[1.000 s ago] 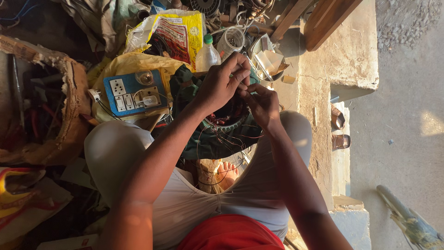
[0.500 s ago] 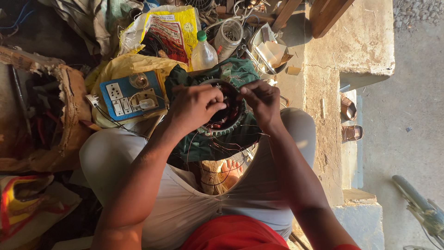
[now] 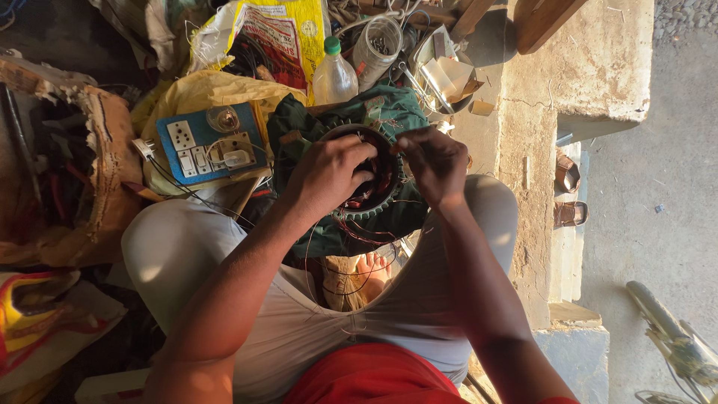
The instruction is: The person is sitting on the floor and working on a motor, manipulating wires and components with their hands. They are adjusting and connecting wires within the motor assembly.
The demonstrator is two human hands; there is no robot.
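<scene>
Stator (image 3: pixel 374 196): round, toothed metal ring, copper windings.
Left hand (image 3: pixel 329 173): fingers curled onto ring.
Right hand (image 3: pixel 436 161): pinching thin wire.
Surface: green cloth (image 3: pixel 389 112), cluttered floor.

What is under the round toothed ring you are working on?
A dark green cloth lies under the ring, spread over the lap. Thin copper wires trail across it. The left hand covers the ring's left part, so what lies beneath there cannot be seen.

Left hand (image 3: pixel 329 173) curled palm-down, right hand (image 3: pixel 434 161) fingers pinched, both forearms extended forward
</scene>
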